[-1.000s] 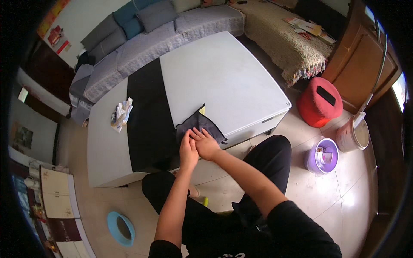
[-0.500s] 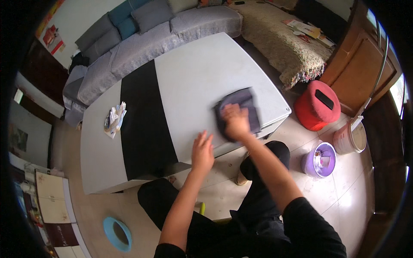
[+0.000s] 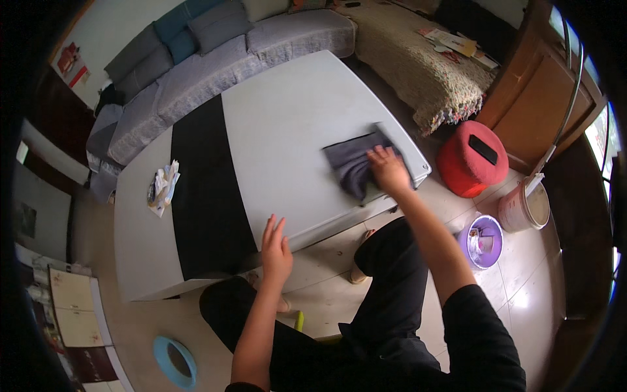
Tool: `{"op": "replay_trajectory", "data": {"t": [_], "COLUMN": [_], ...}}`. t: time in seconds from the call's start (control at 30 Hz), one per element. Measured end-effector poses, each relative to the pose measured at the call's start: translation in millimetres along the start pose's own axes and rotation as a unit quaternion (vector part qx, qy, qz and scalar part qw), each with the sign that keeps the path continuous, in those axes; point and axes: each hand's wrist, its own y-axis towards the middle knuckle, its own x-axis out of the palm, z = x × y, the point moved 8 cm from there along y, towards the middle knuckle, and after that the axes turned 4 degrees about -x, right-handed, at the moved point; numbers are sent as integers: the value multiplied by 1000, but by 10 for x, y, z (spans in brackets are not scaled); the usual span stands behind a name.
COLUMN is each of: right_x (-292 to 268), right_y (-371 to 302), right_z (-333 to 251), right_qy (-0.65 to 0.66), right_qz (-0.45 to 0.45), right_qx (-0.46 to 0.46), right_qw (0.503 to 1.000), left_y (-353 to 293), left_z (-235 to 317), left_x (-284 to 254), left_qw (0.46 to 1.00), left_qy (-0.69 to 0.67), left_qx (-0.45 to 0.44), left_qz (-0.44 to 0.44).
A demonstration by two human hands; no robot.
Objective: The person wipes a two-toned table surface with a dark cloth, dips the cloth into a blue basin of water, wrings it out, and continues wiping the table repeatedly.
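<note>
A dark grey cloth [image 3: 353, 160] lies rumpled on the near right corner of a white table [image 3: 287, 124] with a black band across it. My right hand [image 3: 390, 171] presses on the cloth's right part, its fingers stretched out over the fabric. Folds bunch up beside the fingers, and the far edge of the cloth is smeared by motion. My left hand [image 3: 277, 251] hovers by the table's near edge, close to the black band [image 3: 206, 176]. Its fingers are apart and hold nothing.
A tissue pack [image 3: 163, 188] sits on the table's left part. To the right stand a red stool [image 3: 460, 163] with a phone on it, a purple bucket [image 3: 465, 251] and a pale bucket [image 3: 513, 212]. A blue basin [image 3: 163, 366] is on the floor at left. Behind runs a grey sofa [image 3: 202, 72].
My right hand has slid to the right over the table, dragging the cloth, which now bunches and spreads out leftward. My left hand has shifted left and a little nearer to me.
</note>
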Motion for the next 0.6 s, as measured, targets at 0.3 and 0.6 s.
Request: {"op": "replay_trajectory", "data": {"t": [0.3, 0.6], "right_x": [115, -6], "right_y": [-433, -343], "right_z": [-1573, -50], "right_qy": [21, 137], "right_qz": [61, 25], "right_qx": [-142, -67], "right_qw": [988, 988], "left_y": [216, 153], "left_z": [441, 637], "left_x": [354, 813], "left_qw": [992, 952], "left_qy": [36, 184], "left_qx": [93, 150], "left_qz": [-75, -194]}}
